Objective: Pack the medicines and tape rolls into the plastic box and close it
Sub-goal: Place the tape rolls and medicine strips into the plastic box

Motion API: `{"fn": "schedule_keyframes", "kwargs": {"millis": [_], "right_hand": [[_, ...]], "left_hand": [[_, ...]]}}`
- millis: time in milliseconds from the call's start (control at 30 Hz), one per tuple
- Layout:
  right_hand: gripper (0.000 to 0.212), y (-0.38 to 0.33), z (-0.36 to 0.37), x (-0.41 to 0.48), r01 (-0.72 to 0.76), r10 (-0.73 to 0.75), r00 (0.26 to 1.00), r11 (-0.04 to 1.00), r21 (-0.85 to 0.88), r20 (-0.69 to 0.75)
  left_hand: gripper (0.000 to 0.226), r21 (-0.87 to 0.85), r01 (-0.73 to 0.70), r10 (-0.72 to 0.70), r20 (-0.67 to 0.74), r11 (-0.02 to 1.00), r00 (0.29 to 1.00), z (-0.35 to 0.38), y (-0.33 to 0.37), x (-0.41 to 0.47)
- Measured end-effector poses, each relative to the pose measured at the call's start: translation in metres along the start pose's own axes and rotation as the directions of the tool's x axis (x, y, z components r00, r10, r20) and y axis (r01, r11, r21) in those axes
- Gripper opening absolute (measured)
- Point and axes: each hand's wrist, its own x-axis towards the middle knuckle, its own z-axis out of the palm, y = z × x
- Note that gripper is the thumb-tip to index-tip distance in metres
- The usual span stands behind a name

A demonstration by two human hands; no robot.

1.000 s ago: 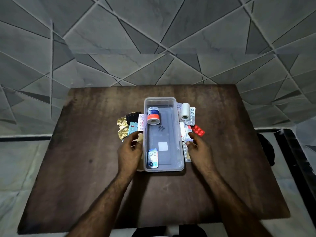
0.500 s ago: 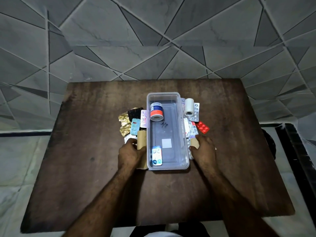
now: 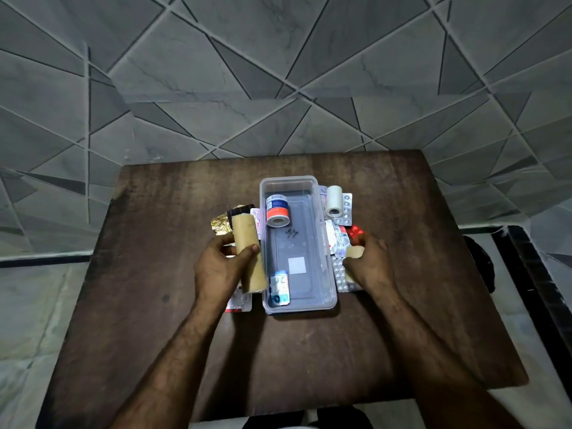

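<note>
1. Fingers of your left hand (image 3: 221, 267) wrap the tan roll (image 3: 247, 252), lifted just left of the plastic box (image 3: 328, 301).
2. Your right hand (image 3: 370, 264) closes on a smaller roll (image 3: 356, 251) on the counter (image 3: 154, 274).
3. Lay both flat in the bare middle.

we see a dark brown wooden surface (image 3: 402, 305), worn and streaky, paler along its far left edge. behind it rises a wall of grey marbled tiles (image 3: 216, 72) cut by dark angular lines. to either side lies a pale tiled floor (image 3: 31, 320), and a black-framed object (image 3: 538, 289) sits at right.
</note>
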Motion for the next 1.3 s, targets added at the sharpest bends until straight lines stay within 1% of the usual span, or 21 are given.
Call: {"fn": "schedule_keyframes", "kwargs": {"millis": [67,133,200,300,367,500,567,633,700,767,833,900,967,1000,1067,1133,1167,1233,1300], "right_hand": [[0.04,-0.019,-0.011,-0.001,0.07,-0.069,0.997,0.995,0.069,-0.027],[0.039,-0.039,-0.015,-0.01,0.144,-0.143,0.99,0.983,0.113,-0.013],[0.04,-0.054,-0.011,-0.022,0.211,-0.217,0.975,0.972,0.101,0.046],[0.039,-0.06,0.002,-0.039,0.283,-0.278,0.95,0.959,-0.016,0.144],[0.038,-0.059,0.011,-0.045,0.304,-0.28,0.94,0.947,-0.107,0.192],[0.037,-0.056,0.025,-0.047,0.336,-0.279,0.933,0.903,-0.267,0.228],[0.037,-0.054,0.029,-0.048,0.373,-0.299,0.922,0.855,-0.36,0.245],[0.035,-0.051,0.031,-0.049,0.439,-0.358,0.897,0.794,-0.42,0.26],[0.028,-0.047,0.033,-0.051,0.497,-0.408,0.868,0.718,-0.486,0.284],[0.027,-0.043,0.035,-0.052,0.511,-0.389,0.86,0.646,-0.567,0.331],[0.029,-0.038,0.037,-0.051,0.532,-0.416,0.845,0.598,-0.599,0.335],[0.029,-0.035,0.038,-0.049,0.541,-0.426,0.839,0.583,-0.606,0.339],[0.024,-0.039,0.034,-0.045,0.551,-0.411,0.834,0.604,-0.576,0.367],[0.02,-0.042,0.032,-0.041,0.553,-0.407,0.833,0.638,-0.536,0.376],[0.021,-0.046,0.029,-0.029,0.514,-0.378,0.849,0.751,-0.415,0.369],[0.022,-0.051,0.021,-0.016,0.438,-0.345,0.882,0.852,-0.288,0.32],[0.022,-0.053,0.017,-0.009,0.39,-0.326,0.903,0.896,-0.213,0.281],[0.016,-0.056,0.007,0.006,0.271,-0.263,0.947,0.962,-0.02,0.183],[0.012,-0.059,-0.002,0.026,0.124,-0.139,0.982,0.985,0.12,0.125]], "left_hand": [[0.055,0.005,-0.028,0.028,0.056,1.0,0.998,0.008,0.014,-0.003],[0.057,0.112,-0.086,0.075,0.099,0.99,0.992,0.022,0.027,-0.009],[0.058,0.243,-0.144,0.116,0.126,0.959,0.985,0.037,0.037,-0.013],[0.061,0.359,-0.183,0.13,0.168,0.915,0.977,0.058,0.044,-0.013],[0.059,0.431,-0.195,0.122,0.19,0.881,0.974,0.069,0.045,-0.013],[0.049,0.539,-0.186,0.077,0.219,0.822,0.973,0.084,0.044,-0.014],[0.043,0.563,-0.173,0.043,0.237,0.808,0.97,0.088,0.038,-0.014],[0.036,0.589,-0.151,-0.009,0.26,0.794,0.966,0.092,0.032,-0.015],[0.036,0.613,-0.134,-0.053,0.277,0.778,0.959,0.092,0.027,-0.016],[0.039,0.628,-0.139,-0.063,0.289,0.766,0.955,0.092,0.025,-0.014],[0.038,0.643,-0.144,-0.069,0.295,0.752,0.953,0.092,0.025,-0.013],[0.036,0.656,-0.13,-0.092,0.293,0.743,0.952,0.093,0.025,-0.012],[0.033,0.678,-0.137,-0.088,0.286,0.722,0.954,0.094,0.026,-0.013],[0.03,0.686,-0.151,-0.069,0.282,0.711,0.957,0.094,0.027,-0.013],[0.025,0.674,-0.188,0.0,0.27,0.714,0.963,0.093,0.031,-0.011],[0.024,0.625,-0.241,0.104,0.249,0.743,0.963,0.087,0.036,-0.008],[0.026,0.583,-0.255,0.148,0.225,0.772,0.963,0.083,0.038,-0.005],[0.031,0.43,-0.226,0.188,0.13,0.874,0.974,0.072,0.042,0.006],[0.027,0.26,-0.134,0.141,-0.007,0.956,0.99,0.058,0.045,0.025]]}}
